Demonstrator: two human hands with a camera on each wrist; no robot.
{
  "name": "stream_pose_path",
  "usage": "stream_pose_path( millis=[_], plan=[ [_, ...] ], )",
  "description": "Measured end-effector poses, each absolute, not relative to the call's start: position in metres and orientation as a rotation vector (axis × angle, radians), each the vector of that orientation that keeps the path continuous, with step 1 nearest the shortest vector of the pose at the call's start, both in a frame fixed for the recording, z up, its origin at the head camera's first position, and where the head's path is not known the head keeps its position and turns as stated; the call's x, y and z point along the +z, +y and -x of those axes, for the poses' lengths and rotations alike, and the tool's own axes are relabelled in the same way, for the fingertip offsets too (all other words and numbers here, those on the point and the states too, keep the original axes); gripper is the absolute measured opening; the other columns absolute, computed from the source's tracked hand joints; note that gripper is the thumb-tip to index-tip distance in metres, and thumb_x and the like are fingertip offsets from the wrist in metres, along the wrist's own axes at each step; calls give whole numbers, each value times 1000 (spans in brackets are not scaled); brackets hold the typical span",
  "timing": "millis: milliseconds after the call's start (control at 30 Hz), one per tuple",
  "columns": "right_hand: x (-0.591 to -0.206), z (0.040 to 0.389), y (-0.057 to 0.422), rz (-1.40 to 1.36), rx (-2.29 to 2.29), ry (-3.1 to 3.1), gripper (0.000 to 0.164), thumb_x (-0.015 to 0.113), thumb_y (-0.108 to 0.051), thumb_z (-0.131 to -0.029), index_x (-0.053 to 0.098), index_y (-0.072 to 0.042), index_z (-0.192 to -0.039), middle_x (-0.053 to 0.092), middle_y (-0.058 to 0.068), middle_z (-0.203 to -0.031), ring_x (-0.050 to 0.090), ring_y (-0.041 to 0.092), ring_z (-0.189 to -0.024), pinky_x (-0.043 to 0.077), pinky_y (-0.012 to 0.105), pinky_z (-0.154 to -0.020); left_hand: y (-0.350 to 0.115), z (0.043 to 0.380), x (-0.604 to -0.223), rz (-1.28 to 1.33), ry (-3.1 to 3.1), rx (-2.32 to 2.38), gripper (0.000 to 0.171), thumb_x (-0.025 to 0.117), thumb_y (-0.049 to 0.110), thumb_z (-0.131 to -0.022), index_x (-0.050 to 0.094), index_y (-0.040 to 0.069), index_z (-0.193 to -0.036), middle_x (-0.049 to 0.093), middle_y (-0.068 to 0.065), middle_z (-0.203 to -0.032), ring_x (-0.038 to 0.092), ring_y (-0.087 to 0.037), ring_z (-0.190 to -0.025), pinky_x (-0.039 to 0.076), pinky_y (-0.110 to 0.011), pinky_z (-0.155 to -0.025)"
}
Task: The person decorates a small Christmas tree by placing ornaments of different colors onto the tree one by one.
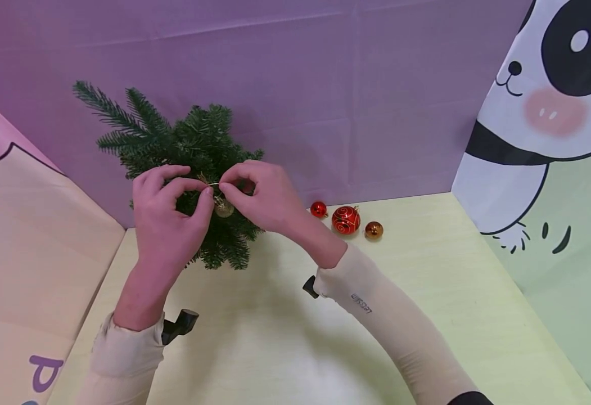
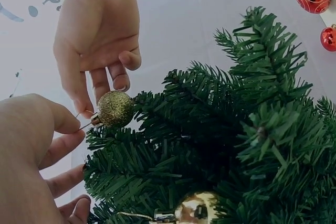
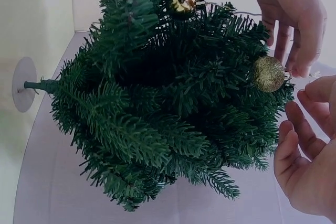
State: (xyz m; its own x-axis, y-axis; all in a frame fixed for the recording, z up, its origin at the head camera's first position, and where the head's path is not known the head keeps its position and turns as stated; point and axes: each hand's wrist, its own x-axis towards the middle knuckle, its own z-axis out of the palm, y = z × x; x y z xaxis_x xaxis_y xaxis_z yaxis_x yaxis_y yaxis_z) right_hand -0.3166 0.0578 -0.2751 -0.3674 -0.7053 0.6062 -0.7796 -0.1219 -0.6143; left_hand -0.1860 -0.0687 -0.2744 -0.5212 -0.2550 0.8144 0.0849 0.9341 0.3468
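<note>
Both hands meet at the upper part of a small artificial Christmas tree (image 1: 199, 140), close to a gold glitter ball ornament (image 2: 115, 108). My left hand (image 1: 171, 211) pinches the ornament's thin string loop between thumb and index finger. From the other side my right hand (image 1: 262, 194) pinches the same string, its other fingers loosely bent. The string runs taut between the two pairs of fingertips in the head view. Among the lower branches hangs a shiny gold ball (image 3: 182, 4) on its own string. In the right wrist view the glitter ball lies against the branch tips.
On the pale table (image 1: 427, 281), right of the tree, lie a small red ball (image 1: 318, 209), a larger red ball with gold swirls (image 1: 346, 220) and a copper ball (image 1: 373, 230). A purple backdrop (image 1: 295, 84) rises behind. The tree's round base (image 3: 24, 84) shows in the right wrist view.
</note>
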Motion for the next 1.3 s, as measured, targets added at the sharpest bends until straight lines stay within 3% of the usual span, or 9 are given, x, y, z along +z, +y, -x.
stream_pose_path(
  millis=[733,1300],
  plan=[
    [-263,323,41,-1643,1360,-2341,17,59,-26,-97,72,-19,-103,65,-10,-97,54,8,-65,44,21,-66,-70,191,-272,-237,-2072,-414,20,69,17,-89,75,-3,-87,64,-20,-108,48,-41,-106,33,-53,-95],
    [-260,326,42,-1670,1318,-2408,18,57,-27,-99,72,-19,-105,66,-11,-92,56,4,-76,43,21,-70,-72,191,-273,-261,-2119,-409,20,67,16,-90,74,-3,-89,62,-20,-111,47,-41,-107,33,-53,-93]
  ],
)
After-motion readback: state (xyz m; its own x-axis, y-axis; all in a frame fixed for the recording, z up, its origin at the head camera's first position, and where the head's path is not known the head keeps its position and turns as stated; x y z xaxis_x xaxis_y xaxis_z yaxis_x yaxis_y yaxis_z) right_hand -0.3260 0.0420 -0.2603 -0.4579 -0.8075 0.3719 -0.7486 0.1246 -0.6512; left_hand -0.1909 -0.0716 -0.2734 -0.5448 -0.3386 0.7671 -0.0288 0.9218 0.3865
